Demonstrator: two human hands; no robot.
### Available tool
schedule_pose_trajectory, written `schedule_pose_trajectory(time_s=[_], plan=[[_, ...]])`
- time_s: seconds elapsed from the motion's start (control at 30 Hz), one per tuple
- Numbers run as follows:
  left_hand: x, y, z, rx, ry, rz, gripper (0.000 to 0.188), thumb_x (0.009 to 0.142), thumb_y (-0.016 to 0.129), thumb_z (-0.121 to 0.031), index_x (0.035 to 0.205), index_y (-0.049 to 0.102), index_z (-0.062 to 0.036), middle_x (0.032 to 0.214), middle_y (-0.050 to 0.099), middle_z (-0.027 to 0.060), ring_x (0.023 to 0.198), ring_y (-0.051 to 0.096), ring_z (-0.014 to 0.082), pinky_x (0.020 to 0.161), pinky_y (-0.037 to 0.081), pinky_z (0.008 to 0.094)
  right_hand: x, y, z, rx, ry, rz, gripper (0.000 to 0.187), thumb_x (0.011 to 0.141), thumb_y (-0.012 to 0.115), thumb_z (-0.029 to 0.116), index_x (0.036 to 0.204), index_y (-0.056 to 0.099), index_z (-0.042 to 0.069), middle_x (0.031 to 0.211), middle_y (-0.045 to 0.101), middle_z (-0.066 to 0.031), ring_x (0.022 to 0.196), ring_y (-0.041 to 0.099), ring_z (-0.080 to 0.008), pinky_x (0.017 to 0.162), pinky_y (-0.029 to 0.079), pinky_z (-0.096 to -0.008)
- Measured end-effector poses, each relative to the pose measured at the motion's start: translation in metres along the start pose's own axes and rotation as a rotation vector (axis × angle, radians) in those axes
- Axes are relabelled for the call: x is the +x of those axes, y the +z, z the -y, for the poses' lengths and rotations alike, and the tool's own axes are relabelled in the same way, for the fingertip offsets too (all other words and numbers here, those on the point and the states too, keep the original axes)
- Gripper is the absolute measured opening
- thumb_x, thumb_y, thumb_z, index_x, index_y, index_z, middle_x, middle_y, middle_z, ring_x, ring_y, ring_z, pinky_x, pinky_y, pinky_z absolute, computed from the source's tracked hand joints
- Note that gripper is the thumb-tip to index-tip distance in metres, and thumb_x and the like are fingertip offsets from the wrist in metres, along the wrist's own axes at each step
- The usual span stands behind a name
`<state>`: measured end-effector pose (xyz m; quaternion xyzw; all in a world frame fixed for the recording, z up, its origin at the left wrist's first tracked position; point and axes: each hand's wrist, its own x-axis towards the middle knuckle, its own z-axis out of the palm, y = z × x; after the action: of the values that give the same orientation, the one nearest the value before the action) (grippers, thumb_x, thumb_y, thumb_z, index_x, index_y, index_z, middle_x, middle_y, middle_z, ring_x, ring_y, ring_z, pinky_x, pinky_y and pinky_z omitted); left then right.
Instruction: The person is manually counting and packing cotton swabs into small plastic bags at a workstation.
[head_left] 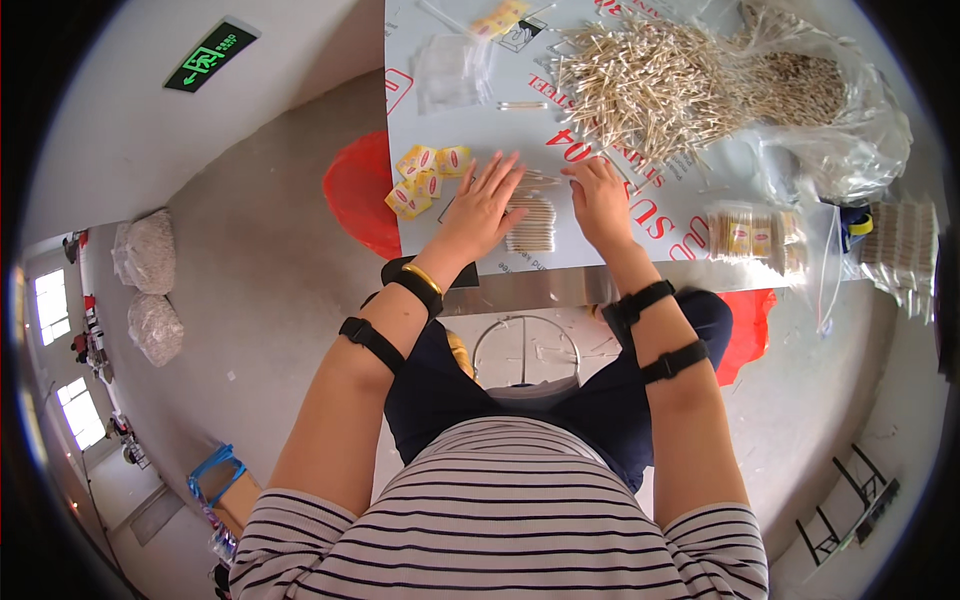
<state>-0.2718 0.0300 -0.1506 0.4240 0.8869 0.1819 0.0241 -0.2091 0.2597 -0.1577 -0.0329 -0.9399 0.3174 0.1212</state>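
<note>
The left hand is held out nearly flat with its fingers spread, grasping nothing, its thumb over or touching the edge of a neat row of cotton swabs that lies on the table between the two hands. The right hand is partly curled, fingertips near a few loose swabs; at this size I cannot tell whether it pinches one.
</note>
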Motion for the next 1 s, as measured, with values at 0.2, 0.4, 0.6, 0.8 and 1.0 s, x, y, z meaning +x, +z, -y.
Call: schedule_pose_trajectory(time_s=[0.2, 0.4, 0.6, 0.8, 1.0], plan=[[-0.002, 0.007, 0.002, 0.08, 0.046, 0.04, 0.06, 0.103, 0.058, -0.039, 0.155, 0.044, -0.0107, 0.166, 0.036, 0.0073, 0.155, 0.03, 0.0268, 0.127, 0.019, 0.0569, -0.017, 0.005, 0.008, -0.047, -0.07, -0.026, 0.023, 0.085, 0.07, 0.003, 0.105, 0.072, 0.014, 0.108, 0.061, -0.0045, 0.104, 0.06, -0.0289, 0.091, 0.049, -0.0452], [-0.004, 0.006, 0.001, 0.131, 0.038, 0.043, 0.058, 0.105, 0.054, -0.037, 0.157, 0.042, -0.0122, 0.167, 0.034, 0.0075, 0.157, 0.027, 0.0266, 0.128, 0.015, 0.057, -0.003, 0.016, 0.011, -0.081, -0.072, -0.04, 0.015, 0.083, 0.074, 0.008, 0.097, 0.072, 0.014, 0.104, 0.059, -0.0042, 0.101, 0.059, -0.0273, 0.089, 0.048, -0.0432], [-0.001, 0.006, 0.004, -0.056, -0.055, -0.165, 0.038, 0.092, 0.069, -0.02, 0.129, 0.06, -0.0133, 0.142, 0.053, 0.0077, 0.143, 0.044, 0.0297, 0.125, 0.022, 0.0582, 0.006, 0.018, 0.011, -0.122, -0.072, 0.018, 0.011, 0.084, 0.076, 0.014, 0.093, 0.07, 0.013, 0.103, 0.059, -0.0043, 0.103, 0.057, -0.0266, 0.09, 0.047, -0.0422], [0.007, 0.003, 0.014, -0.042, -0.064, -0.251, 0.015, 0.082, 0.075, -0.009, 0.094, 0.067, -0.0125, 0.12, 0.059, 0.0049, 0.12, 0.054, 0.0294, 0.119, 0.031, 0.0565, 0.011, 0.019, 0.007, -0.181, -0.084, 0.085, 0.007, 0.088, 0.074, 0.018, 0.093, 0.07, 0.014, 0.105, 0.06, -0.0041, 0.107, 0.057, -0.026, 0.094, 0.046, -0.0418], [0.011, 0.002, 0.017, 0.015, -0.07, -0.239, 0.015, 0.08, 0.078, -0.011, 0.089, 0.067, -0.0129, 0.116, 0.061, 0.0038, 0.114, 0.054, 0.0295, 0.103, 0.039, 0.0466, 0.014, 0.017, 0.01, -0.229, -0.057, 0.13, 0.007, 0.089, 0.072, 0.019, 0.093, 0.071, 0.014, 0.104, 0.061, -0.0047, 0.107, 0.057, -0.0261, 0.093, 0.045, -0.0418]])
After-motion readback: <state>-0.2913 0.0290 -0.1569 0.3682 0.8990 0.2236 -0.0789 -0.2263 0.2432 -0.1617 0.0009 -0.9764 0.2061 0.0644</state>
